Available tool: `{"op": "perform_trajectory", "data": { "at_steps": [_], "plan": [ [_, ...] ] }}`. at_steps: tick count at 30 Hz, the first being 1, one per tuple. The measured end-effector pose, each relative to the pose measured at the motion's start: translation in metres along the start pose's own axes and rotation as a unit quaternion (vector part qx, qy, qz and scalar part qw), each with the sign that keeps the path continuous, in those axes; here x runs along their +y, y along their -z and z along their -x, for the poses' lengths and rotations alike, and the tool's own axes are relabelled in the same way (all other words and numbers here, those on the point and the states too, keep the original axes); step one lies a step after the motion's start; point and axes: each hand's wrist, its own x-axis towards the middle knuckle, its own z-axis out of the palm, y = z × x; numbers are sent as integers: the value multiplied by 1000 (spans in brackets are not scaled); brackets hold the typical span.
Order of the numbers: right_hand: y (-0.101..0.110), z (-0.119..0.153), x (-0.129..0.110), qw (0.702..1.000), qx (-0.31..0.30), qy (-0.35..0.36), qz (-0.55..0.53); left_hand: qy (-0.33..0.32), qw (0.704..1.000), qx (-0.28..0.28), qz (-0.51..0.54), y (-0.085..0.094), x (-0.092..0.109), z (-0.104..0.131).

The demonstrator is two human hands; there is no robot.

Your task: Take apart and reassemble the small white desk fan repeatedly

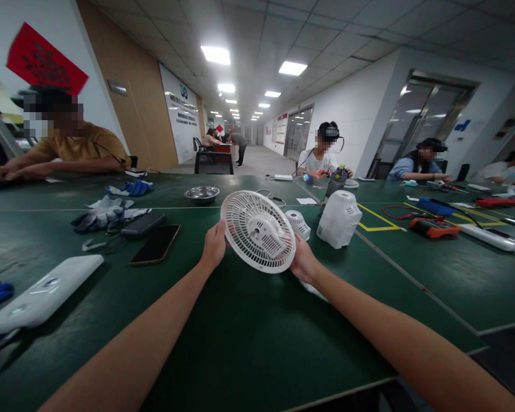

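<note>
A round white fan grille (244, 220) is held up, tilted, above the green table. My left hand (215, 243) grips its left rim, and my right hand (304, 260) grips its lower right rim. Slots ring the grille, with a small hole near its middle. Just behind it on the right stand a small white vented housing (299, 224) and a larger white plastic housing (340, 220). Something white and flat, partly hidden by my right hand, lies on the table beneath it.
A metal bowl (202, 194) sits behind the grille. To the left lie a phone (155, 245), a dark power bank (143, 225), work gloves (105, 214) and a white device (43, 292). A dark bottle (335, 182) and an orange multimeter (434, 228) are on the right. Several people sit around the table (249, 343).
</note>
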Motion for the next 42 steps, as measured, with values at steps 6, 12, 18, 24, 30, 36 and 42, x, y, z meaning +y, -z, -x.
{"op": "perform_trajectory", "data": {
  "at_steps": [6,12,18,24,30,36,42],
  "plan": [
    [10,0,-16,987,76,118,81,163,976,-65,131,10,-6,-9],
    [21,-1,-19,959,25,181,215,276,895,-178,303,20,5,-9],
    [34,-4,-15,876,-31,248,412,322,868,-230,301,15,6,-7],
    [30,-2,-19,795,-68,284,532,332,908,-138,217,5,-5,-12],
    [48,-15,-26,741,45,343,575,282,941,-89,166,1,0,-8],
    [86,-41,-17,704,171,301,621,261,946,-115,157,3,2,-5],
    [95,-46,-13,788,198,194,550,232,955,-117,142,3,-12,-9]
  ]
}}
